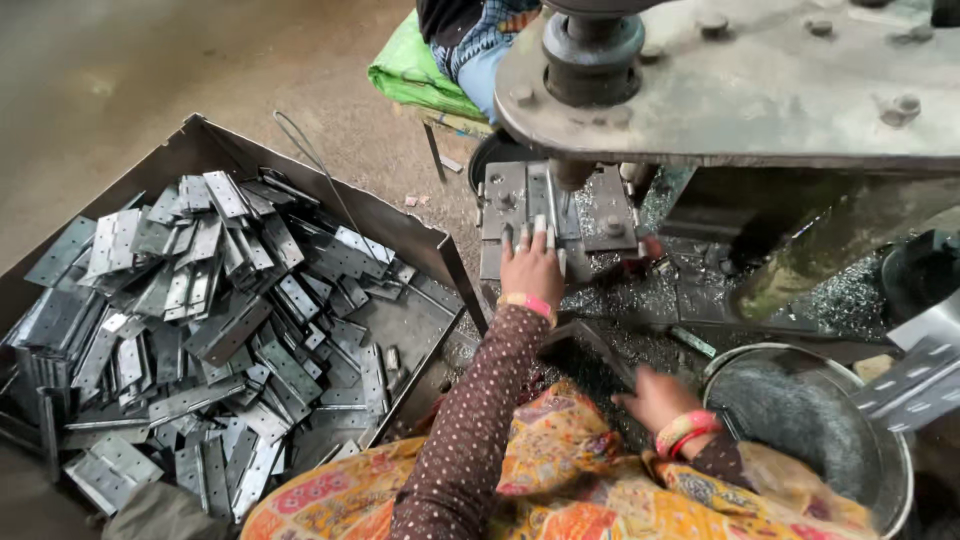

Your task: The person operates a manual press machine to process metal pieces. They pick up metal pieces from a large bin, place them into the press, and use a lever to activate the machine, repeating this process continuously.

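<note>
R hand [655, 397] low by press [600, 215], fingers loosely spread, holding nothing; L hand [532, 268] fingers spread, pressing hinge plate [548, 205] under it.

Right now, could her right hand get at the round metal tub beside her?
Probably yes. The right hand hovers low, next to the round metal tub, whose open rim faces up. Nothing lies between them.

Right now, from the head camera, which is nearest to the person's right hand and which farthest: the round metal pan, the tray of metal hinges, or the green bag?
From the right hand:
1. Round metal pan, just to its right, almost touching.
2. Tray of metal hinges, to the left, beyond the left arm.
3. Green bag, far up at the top, behind the machine.
</note>
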